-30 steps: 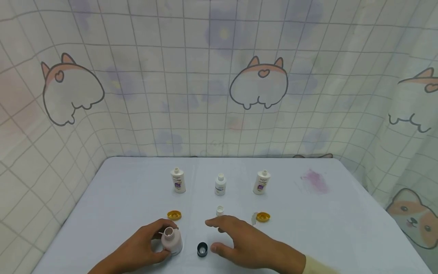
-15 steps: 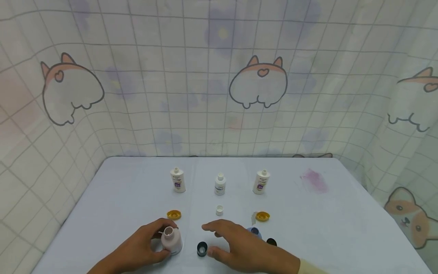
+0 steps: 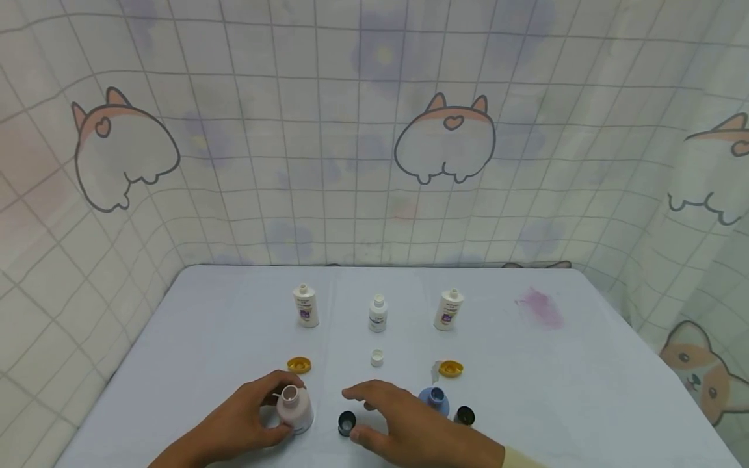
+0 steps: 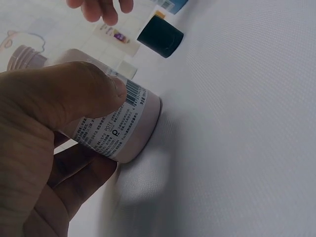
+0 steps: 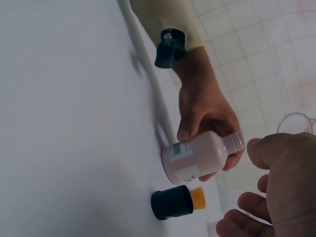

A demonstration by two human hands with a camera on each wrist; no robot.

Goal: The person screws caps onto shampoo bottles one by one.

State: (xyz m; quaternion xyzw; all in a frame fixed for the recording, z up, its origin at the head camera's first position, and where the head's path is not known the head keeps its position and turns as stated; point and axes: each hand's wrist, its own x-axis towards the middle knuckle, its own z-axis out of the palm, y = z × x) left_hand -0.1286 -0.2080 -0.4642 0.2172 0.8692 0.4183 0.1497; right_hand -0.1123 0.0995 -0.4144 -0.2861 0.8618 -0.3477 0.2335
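In the head view, a small pale pink bottle (image 3: pixel 295 415) without a cap stands upright on the white table. My left hand (image 3: pixel 248 413) grips it round the sides, thumb at the front. The left wrist view shows the thumb across the bottle's printed label (image 4: pixel 111 131). Just right of the bottle lies a black cap (image 3: pixel 346 423), hollow side up. My right hand (image 3: pixel 412 422) hovers beside the cap, fingers extended and thumb apart. Nothing is between those fingers. In the right wrist view, the black cap (image 5: pixel 172 202) sits beside the pink bottle (image 5: pixel 195 157).
Behind the right hand stand an uncapped blue bottle (image 3: pixel 433 399) and a second black cap (image 3: pixel 465 416). Two yellow caps (image 3: pixel 299 365) and a white cap (image 3: pixel 377 357) lie farther back. Three white bottles (image 3: pixel 378 314) stand behind them, before a patterned curtain (image 3: pixel 328 162).
My right hand has shifted a little left and toward me, its thumb nearer the black cap. The blue bottle and second black cap have come into sight behind it. The left hand stays put.
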